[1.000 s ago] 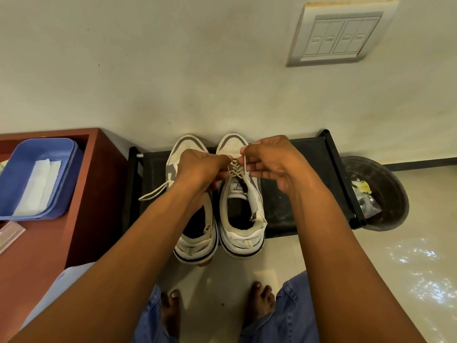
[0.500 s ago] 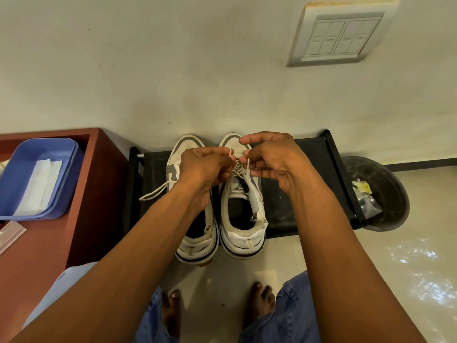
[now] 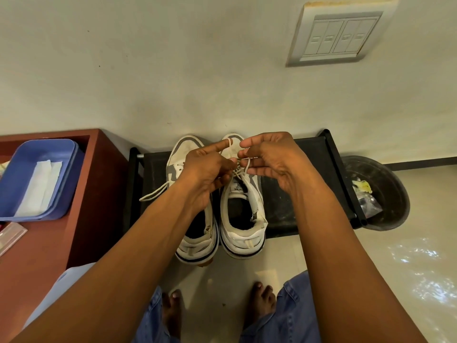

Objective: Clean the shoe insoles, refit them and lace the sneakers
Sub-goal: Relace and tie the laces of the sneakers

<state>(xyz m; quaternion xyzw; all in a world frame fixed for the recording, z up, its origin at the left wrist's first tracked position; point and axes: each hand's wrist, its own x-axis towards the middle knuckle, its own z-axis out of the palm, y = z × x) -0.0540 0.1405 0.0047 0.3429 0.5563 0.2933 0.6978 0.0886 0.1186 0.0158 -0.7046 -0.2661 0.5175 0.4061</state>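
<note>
Tying the lace [image 3: 237, 169] on the right-hand sneaker [image 3: 243, 206] is the step in hand, as I judge it. I hold my left hand [image 3: 210, 169] and right hand [image 3: 269, 162] close together above the tongue, so the crossed strands stay taut over the eyelets. My left index finger [image 3: 220, 146] is extended with a loop of lace around its tip; I take this as forming the bow. The remaining left fingers are curled, and the thumb seems to pinch the strand at the crossing. My right thumb and fingers pinch the other strand just beside that crossing; the upper right fingers are slightly spread and relaxed.

Both sneakers sit side by side on the black rack [image 3: 309, 154], toes to the wall and heels to me, which gives direct access to the laces. The left-hand sneaker [image 3: 190, 219] is not yet tied: a loose lace end [image 3: 153, 194] hangs off its outer side. Dark interiors show in both collars; whether the insoles are seated I cannot tell.

The blue tray [image 3: 14, 184] with white cloth rests on the red cabinet [image 3: 81, 219], well apart. A black bin [image 3: 385, 184] stands just beside the rack.
</note>
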